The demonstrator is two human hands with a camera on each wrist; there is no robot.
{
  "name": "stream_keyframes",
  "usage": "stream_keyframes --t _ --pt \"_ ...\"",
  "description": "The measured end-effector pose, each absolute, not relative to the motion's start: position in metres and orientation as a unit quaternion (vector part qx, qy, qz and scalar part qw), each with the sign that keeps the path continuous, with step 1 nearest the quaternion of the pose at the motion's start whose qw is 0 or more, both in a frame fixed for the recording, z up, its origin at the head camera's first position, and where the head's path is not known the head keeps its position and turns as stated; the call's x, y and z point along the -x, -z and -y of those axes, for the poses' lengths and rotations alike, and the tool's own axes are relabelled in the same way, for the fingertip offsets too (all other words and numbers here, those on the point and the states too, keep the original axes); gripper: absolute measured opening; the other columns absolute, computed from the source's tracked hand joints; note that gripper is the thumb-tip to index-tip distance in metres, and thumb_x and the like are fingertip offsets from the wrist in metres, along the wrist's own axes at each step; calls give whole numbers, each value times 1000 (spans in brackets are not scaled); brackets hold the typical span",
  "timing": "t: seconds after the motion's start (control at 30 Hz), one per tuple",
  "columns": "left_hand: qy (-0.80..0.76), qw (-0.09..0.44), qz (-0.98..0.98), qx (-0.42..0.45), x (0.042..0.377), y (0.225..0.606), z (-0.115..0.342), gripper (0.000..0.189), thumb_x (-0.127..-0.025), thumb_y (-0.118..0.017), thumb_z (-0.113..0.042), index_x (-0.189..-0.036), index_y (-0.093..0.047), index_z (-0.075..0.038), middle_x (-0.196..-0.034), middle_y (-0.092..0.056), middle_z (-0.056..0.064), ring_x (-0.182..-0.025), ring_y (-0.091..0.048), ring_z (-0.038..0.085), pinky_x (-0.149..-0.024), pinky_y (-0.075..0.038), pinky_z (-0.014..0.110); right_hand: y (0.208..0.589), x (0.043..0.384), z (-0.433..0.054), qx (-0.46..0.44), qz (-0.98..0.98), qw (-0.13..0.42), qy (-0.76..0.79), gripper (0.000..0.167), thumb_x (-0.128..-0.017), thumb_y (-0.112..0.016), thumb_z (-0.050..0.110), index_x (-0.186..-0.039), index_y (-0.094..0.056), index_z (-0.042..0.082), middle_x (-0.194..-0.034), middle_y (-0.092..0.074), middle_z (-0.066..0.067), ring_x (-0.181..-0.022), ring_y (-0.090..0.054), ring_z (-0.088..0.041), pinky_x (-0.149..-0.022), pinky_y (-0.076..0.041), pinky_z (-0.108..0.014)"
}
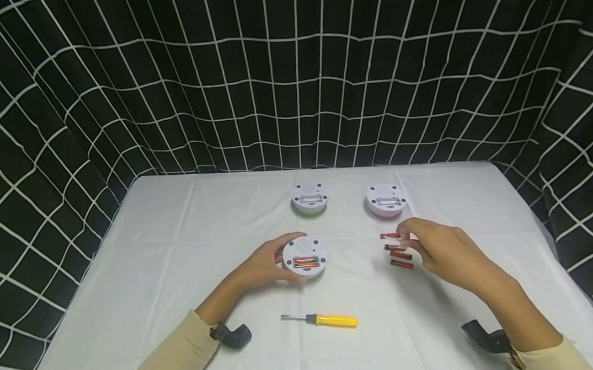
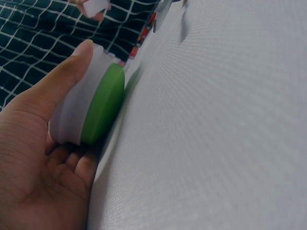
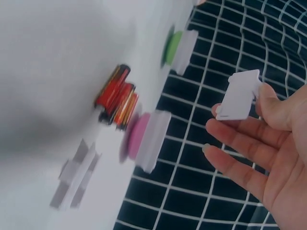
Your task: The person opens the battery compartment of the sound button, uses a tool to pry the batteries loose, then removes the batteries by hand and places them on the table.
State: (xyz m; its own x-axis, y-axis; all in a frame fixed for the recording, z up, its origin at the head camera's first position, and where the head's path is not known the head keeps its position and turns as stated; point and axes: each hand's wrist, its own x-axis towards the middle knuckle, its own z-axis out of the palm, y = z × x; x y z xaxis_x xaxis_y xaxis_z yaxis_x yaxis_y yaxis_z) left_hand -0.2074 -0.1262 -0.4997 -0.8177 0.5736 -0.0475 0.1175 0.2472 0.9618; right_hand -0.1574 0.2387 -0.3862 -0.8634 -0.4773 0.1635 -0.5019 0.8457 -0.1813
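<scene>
My left hand (image 1: 267,263) grips a round white device (image 1: 303,246) from its left side, thumb along the near rim and fingers along the far rim. Red batteries (image 1: 306,261) lie in its uncovered compartment, and its lower part is green (image 2: 103,103). My right hand (image 3: 273,148) pinches a thin white battery cover (image 3: 238,96) with small tabs; the head view hides that cover behind the hand. Several loose red batteries (image 1: 401,255) lie on the cloth just left of the right hand, which hangs over that area.
Two more round devices, one green-bottomed (image 1: 310,206) and one pink-bottomed (image 1: 386,208), stand farther back with bare compartments. A yellow-handled screwdriver (image 1: 336,320) lies at the front. White flat pieces (image 3: 74,175) lie near the batteries. A gridded black curtain (image 1: 296,69) borders the white table (image 1: 203,211).
</scene>
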Motion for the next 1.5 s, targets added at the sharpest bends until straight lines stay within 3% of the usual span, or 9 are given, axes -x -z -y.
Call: stream_keyframes --t 0.3,0.67,1.0,1.5 --pt "-569 199 -765 -226 208 502 127 98 -69 -95 -18 -153 -45 -22 -153 -49 -4 -140 -47 14 -115 -40 26 387 155 -260 -239 962 66 -112 20 -94 -70 6 -113 -64 10 -109 -74 -8 -93 -71 -27 -71 -59 -52" --pt "-570 197 -763 -231 208 501 126 98 -69 -95 -19 -153 -44 -21 -152 -50 -4 -140 -48 15 -115 -40 29 394 149 -281 -204 972 63 -103 18 -94 -70 9 -112 -65 8 -108 -73 -12 -92 -70 -33 -73 -57 -58" --pt "-561 198 -772 -222 208 500 126 98 -69 -96 -20 -152 -45 -25 -152 -49 -6 -139 -47 14 -116 -39 29 406 137 -296 -199 973 65 -93 17 -90 -74 8 -102 -63 12 -94 -72 -3 -73 -61 -18 -61 -54 -49" --pt "-562 195 -771 -227 208 501 126 98 -69 -95 -20 -153 -45 -23 -152 -49 -5 -141 -46 15 -116 -39 29 428 123 -306 -188 978 46 -72 23 -86 -74 0 -88 -59 18 -84 -65 4 -68 -50 -13 -55 -48 -38"
